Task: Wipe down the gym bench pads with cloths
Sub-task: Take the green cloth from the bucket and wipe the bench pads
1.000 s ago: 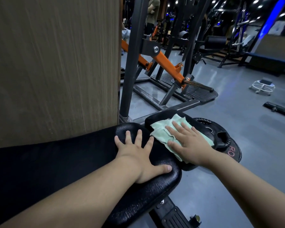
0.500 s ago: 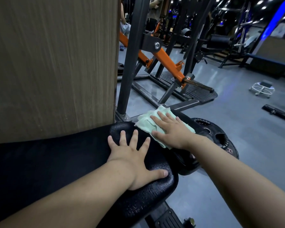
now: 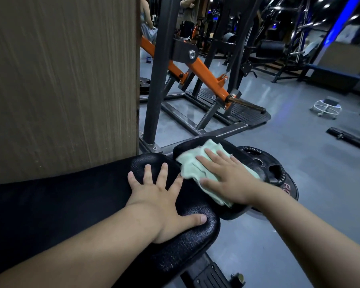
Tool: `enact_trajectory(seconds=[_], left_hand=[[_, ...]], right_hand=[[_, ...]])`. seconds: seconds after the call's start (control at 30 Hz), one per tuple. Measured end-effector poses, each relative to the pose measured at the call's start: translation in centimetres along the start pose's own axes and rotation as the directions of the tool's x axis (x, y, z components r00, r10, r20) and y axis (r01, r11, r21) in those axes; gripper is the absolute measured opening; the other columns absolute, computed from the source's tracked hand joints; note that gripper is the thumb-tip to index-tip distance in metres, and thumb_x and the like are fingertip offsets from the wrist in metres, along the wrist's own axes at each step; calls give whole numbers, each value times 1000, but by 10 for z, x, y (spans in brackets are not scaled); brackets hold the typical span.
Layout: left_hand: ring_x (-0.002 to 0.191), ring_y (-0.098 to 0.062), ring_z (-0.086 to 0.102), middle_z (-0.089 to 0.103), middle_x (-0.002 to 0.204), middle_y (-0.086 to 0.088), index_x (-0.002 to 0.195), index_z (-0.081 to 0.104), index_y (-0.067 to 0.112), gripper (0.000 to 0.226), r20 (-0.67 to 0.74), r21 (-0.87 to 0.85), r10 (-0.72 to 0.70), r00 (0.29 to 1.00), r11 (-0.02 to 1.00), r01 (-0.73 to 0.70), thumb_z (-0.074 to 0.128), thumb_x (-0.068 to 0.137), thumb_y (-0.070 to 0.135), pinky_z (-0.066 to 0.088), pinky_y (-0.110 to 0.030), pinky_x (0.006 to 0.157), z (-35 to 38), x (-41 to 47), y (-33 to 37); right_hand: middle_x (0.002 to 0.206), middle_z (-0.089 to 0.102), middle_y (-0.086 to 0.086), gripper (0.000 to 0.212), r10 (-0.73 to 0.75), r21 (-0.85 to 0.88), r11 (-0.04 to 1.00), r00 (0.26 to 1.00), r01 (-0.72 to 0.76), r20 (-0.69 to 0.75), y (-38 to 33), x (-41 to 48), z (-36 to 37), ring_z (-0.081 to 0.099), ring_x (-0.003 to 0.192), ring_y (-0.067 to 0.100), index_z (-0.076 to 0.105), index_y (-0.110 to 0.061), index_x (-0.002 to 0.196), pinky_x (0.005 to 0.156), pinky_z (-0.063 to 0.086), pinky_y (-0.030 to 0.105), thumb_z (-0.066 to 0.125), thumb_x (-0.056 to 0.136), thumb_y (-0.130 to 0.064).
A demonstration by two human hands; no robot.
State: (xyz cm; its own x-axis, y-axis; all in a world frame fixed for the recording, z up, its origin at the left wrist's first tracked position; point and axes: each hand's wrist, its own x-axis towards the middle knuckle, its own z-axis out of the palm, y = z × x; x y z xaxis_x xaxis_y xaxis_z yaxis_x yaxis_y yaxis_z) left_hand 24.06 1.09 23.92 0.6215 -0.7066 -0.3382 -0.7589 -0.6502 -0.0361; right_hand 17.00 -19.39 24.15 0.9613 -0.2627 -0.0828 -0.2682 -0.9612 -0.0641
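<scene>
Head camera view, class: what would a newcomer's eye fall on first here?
First, the pale green cloth, pressed flat under the right hand on the small black pad at centre right. Beside it the left hand lies spread on the end of the long bench pad. Behind them an orange bar slants across a dark machine frame, next to a wood-grain panel filling the upper left.

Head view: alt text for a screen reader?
Right hand presses a pale green cloth flat on the small black bench pad; left hand rests flat on the long pad beside it. Weight plates lie beyond.
</scene>
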Motion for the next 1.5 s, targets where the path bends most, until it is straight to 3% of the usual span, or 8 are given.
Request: enact_trajectory(seconds=[0.27, 0.53, 0.73, 0.9, 1.2, 1.5], left_hand=[[147, -44, -25, -35, 159, -7, 153, -24, 37, 112, 27, 1, -13, 1000, 1000, 13, 15, 68, 99, -8, -70, 114, -4, -3, 1], [148, -43, -24, -33, 160, -5, 152, -26, 39, 113, 32, 2, -14, 999, 1000, 14, 12, 64, 101, -7, -69, 115, -3, -1, 0], [148, -42, -25, -34, 160, -5, 151, -26, 40, 113, 23, 6, -17, 1000, 1000, 17, 9, 62, 101, -6, -68, 116, -1, -2, 1], [148, -42, -24, -34, 160, -6, 150, -28, 39, 113, 18, 27, -17, 1000, 999, 17, 5, 61, 100, -5, -67, 117, 0, -1, 1], [148, -41, -25, -35, 160, -5, 150, -28, 41, 114, 34, 13, -20, 999, 1000, 20, 5, 58, 100, -8, -67, 116, -4, -3, 3], [147, -43, -28, -36, 159, -5, 152, -25, 38, 113, 49, -7, -12, 999, 1000, 13, 13, 66, 100, -10, -69, 115, -5, -3, 1]], right_hand=[[166, 6, -4, 66, 4, 48, 999, 999, -6, 49, -9, 99, -7, -4, 153, 22, 13, -45, 155, 121, -4, 50, 30, 95, -68], [165, -10, -11, 56, -27, 6, 1000, 1000, 27, 10, 19, -15, 1, -13, 151, 14, -2, -39, 156, 122, -7, 38, 20, 105, -48], [162, -18, -17, 58, -24, -36, 999, 1000, 25, 2, 31, -70, 5, -23, 148, 8, -6, -42, 155, 118, -16, 29, 11, 100, -53], [165, -10, -11, 58, -7, 8, 1000, 999, 7, 44, 34, -20, -2, -14, 151, 14, 1, -44, 155, 121, -8, 40, 22, 102, -55], [166, 2, -6, 62, 5, 53, 999, 997, -10, 83, 26, 94, -18, -6, 153, 22, 9, -44, 156, 121, -5, 50, 23, 99, -64], [165, -7, -10, 61, 27, 47, 998, 999, -29, 31, 38, 19, -4, -11, 152, 18, 5, -48, 154, 122, -6, 44, 22, 97, -65]])
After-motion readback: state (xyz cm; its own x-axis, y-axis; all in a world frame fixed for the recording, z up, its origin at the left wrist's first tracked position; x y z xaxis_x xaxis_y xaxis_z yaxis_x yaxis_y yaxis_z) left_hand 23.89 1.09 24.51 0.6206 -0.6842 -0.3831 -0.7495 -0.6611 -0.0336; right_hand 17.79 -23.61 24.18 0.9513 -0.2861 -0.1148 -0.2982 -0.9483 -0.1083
